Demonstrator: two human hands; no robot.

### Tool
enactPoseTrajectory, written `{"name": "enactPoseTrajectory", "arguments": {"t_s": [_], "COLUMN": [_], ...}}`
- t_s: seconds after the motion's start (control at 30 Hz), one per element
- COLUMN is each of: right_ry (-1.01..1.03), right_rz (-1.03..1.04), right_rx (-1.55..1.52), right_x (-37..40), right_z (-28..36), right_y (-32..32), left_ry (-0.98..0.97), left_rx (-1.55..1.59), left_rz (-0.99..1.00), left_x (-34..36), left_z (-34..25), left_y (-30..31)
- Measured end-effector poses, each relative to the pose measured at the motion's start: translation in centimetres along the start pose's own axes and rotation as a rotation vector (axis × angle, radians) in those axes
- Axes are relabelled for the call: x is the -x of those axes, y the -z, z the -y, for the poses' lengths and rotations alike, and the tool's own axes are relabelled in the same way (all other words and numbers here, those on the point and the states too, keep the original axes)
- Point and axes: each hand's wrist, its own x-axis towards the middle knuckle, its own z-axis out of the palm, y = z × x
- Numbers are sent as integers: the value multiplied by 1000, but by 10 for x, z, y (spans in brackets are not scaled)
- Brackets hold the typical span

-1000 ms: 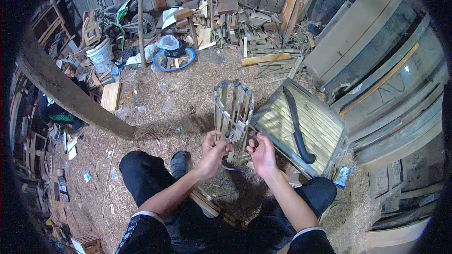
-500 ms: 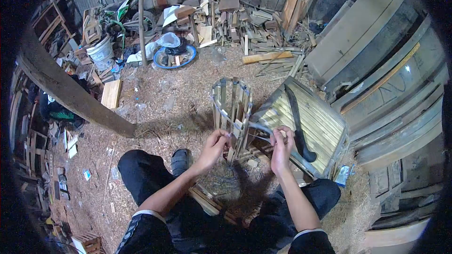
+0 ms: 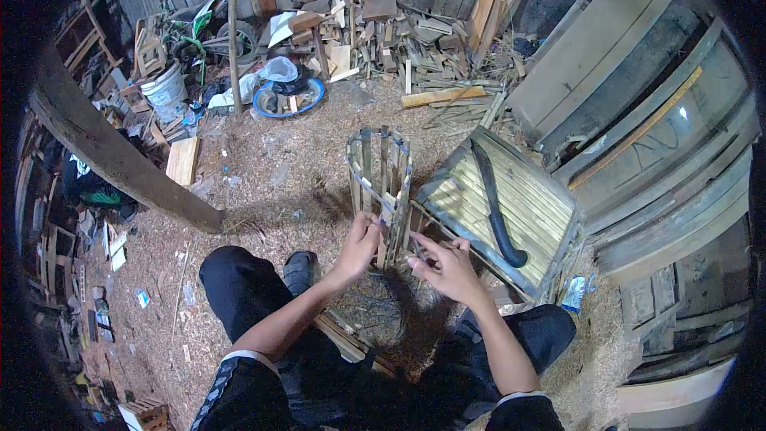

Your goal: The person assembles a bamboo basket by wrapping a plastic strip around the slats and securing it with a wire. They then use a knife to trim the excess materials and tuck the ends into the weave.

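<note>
A tall, open frame of thin wooden slats, ringed by a band near its top, stands upright between my knees. My left hand is closed at its lower left side, fingertips pinched against the slats and a thin pale strip. Just right of the frame is my right hand, its fingers bent and its thumb below the forefinger. Something small and greyish shows between those fingertips, too small to name. A machete-like blade with a dark curved handle lies on a slatted panel to the right.
A wooden post leans at the left. Scrap wood is heaped at the back, near a blue-rimmed basin and a white bucket. Boards lean along the right wall. Wood shavings cover the ground.
My right hand has moved left, close to the frame; the strip stretched out from it earlier no longer shows. My left hand stays at the frame. The whole view has shifted slightly.
</note>
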Motion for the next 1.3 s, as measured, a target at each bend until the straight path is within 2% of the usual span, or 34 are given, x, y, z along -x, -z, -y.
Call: {"name": "enactPoseTrajectory", "arguments": {"t_s": [0.03, 0.1, 0.13, 0.17, 0.23, 0.27, 0.3, 0.37, 0.4, 0.47, 0.5, 0.53, 0.57, 0.63, 0.73, 0.83, 0.87, 0.93, 1.1, 1.17, 1.23, 1.3], "right_ry": [0, -517, -524, -522, -562, -639, -639, -540, -501, -460, -419, -466, -470, -361, -435, -476, -474, -654, -597, -704, -715, -784], "right_rz": [-4, 101, 33, 32, -108, -72, -70, 99, 81, 125, 161, 261, 259, 336, 358, 184, 187, 8, -53, -88, -68, -138], "right_rx": [-1, -701, -826, -825, -832, -981, -983, -1058, -1046, -948, -853, -899, -900, -737, -684, -770, -767, -1025, -1139, -1203, -1206, -1376], "right_x": [1, -2, -5, -5, -4, 0, 2, 5, 7, 11, 12, 11, 10, 9, -2, -16, -20, -32, -44, -47, -47, -46], "right_z": [0, 5, 5, 0, -1, -3, 2, 9, 14, 18, 20, 19, 15, 7, -14, -10, -9, -8, -7, -1, -4, -7], "right_y": [-4, -12, -17, -27, -42, -45, -45, -46, -48, -52, -53, -47, -45, -40, -16, 5, -1, -30, -62, -53, -51, -49], "left_ry": [24, 44, 39, 34, 56, 81, 83, -43, -41, 98, 102, 171, 239, 239, 218, 165, 131, 104, 62, -91, -32, 31], "left_rx": [-40, -85, -106, -125, -101, -78, -78, -205, -202, -16, -16, 123, 262, 240, 202, 149, 110, 75, 62, -169, -210, -255], "left_rz": [-20, -39, -30, -19, 36, 90, 88, 118, 114, 95, 94, 112, 131, 124, 119, 131, 130, 135, 118, 147, 111, 79], "left_x": [0, 0, 2, 3, 3, 3, 3, 3, 6, 15, 14, 13, 12, 12, 10, 11, 11, 12, 12, 10, 13, 12], "left_z": [1, 1, 1, 2, 8, 11, 11, 13, 6, -14, -13, -11, -10, -10, -8, -9, -10, -8, -14, -15, -17, -13], "left_y": [-1, -1, -3, -4, -2, 1, 3, 6, 3, -5, -4, -3, -3, -6, -2, -4, -5, -6, -2, 4, 6, 12]}}
